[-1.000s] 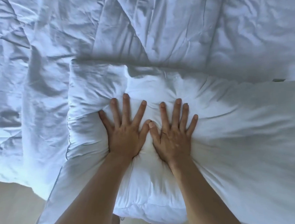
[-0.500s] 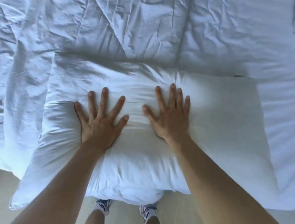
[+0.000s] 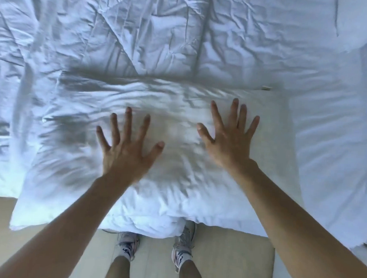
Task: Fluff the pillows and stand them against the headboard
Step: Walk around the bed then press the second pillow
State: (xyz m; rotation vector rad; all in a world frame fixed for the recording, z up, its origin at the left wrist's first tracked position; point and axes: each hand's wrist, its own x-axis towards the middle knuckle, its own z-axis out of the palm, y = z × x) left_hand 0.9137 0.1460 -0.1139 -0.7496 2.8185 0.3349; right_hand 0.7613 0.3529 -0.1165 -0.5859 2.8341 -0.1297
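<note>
No grip is closed on anything: the left hand (image 3: 126, 151) and the right hand (image 3: 229, 141) are both fully open, fingers straight and fanned, palms down over the soft white rectangular pillow (image 3: 176, 193). Motion blur hides whether the palms press the fabric or hover just above it. The 2 hands are well apart, one over each half of the pillow, which lies flat and creased on the crumpled white quilted duvet (image 3: 161, 37) at the near edge of the bed, its near edge hanging over the pale wooden floor (image 3: 225, 258) just above the person's light trainers (image 3: 127, 243). I judge the fluffing of this 1 pillow to be under way. Standing it up is not yet done, and no headboard is in view.
</note>
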